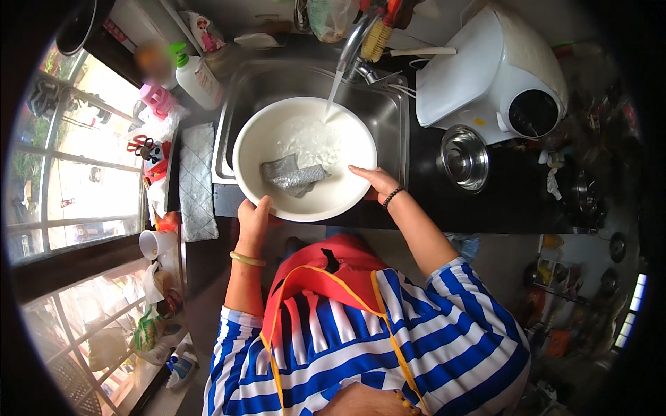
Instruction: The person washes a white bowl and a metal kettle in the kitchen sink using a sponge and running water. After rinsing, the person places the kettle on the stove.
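A white plastic basin (250, 140) sits tilted or level over the sink, which I cannot tell, and both my hands hold its near rim. My left hand (254, 221) grips the rim at the near left, thumb on top. At the right, my right hand (375, 182) has its thumb over the rim and its fingers hidden beneath. Water runs from the curved metal faucet (354, 44) into the basin and churns there. A grey cloth (294, 176), folded over itself, lies in the water near the basin's near left side.
The steel sink (393, 130) surrounds the basin's far side. A grey quilted mat (196, 182) and a white pump bottle (199, 83) are at the left. To the right stand a steel bowl (464, 159) and a white appliance (463, 73). A yellow-bristled brush (375, 41) hangs by the faucet.
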Demonstrator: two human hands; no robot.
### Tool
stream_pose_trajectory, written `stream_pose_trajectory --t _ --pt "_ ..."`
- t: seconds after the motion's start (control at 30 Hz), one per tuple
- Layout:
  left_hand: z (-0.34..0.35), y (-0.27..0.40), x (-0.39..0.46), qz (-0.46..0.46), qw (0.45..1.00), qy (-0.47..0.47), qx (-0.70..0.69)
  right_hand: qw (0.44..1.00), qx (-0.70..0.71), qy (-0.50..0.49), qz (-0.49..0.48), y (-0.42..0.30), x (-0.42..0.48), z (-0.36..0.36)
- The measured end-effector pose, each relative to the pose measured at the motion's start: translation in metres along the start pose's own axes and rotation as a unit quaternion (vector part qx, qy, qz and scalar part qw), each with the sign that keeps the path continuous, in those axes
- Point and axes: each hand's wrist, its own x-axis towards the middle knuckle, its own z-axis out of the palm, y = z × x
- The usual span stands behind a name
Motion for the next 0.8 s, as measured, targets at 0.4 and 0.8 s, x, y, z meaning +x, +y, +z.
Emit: stream_pose_trajectory --t 0.4,0.8 --pt "0.018 0.124 -0.017 0.279 0.818 0.084 0.497 0.997 -0.02 0.004 -0.079 0.022 -0.001 -0.007" --pt "0.142 0.06 0.093 0.131 0.753 -0.094 0.638 0.983 -0.046 0.038 -0.171 0.045 0.002 -0.004"
